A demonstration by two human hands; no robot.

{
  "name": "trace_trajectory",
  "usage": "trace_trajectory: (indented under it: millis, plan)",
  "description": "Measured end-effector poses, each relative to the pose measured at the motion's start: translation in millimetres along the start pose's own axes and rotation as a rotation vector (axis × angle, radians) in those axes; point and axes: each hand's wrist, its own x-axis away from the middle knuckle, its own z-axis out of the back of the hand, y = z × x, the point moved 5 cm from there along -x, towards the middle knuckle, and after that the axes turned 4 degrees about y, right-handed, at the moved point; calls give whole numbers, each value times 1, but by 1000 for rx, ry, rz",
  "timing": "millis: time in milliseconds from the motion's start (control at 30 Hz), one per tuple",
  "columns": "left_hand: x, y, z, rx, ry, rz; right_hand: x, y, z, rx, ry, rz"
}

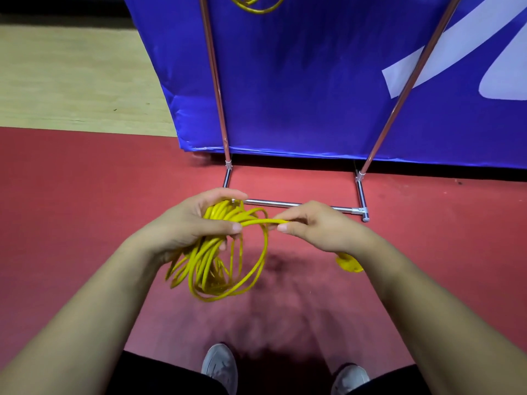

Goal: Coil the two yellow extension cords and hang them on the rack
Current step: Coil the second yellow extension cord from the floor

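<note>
Left hand (188,223) grip wrapped round yellow cord coil (216,269); right hand (319,228) pinching its free strand (262,221). Other coil (253,4) up top.

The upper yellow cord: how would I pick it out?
Find the big blue banner behind the metal rack. At the picture's top edge, between the rack's poles, yellow loops peek in. Unlike the lower coil, no hand touches them.

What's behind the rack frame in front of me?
A blue banner with white markings fills the space behind the rack. Whatever lies beyond the banner is covered.
</note>
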Motion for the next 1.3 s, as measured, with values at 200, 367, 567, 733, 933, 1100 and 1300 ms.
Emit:
trace_trajectory:
  millis: [200,367,567,733,933,1100,1300]
  plan:
    - [-2,2,-13,9,-22,-41,-1,-17,4,40,49,81]
    - [-1,12,-10,67,2,-113,2,37,-6,81,-162,-115]
    - [-3,10,3,72,58,-133,1,50,-7,-5,-144,-156]
    - [-1,8,18,-50,111,-111,0,40,17,-35,94,-139]
    - [-2,2,-12,-287,-29,-123,4,-15,8,51,26,6]
    - [0,-4,-12,-524,81,-83,0,-20,10,263,81,69]
    - [1,1,-33,-574,-7,-104,5,-15,23,616,276,108]
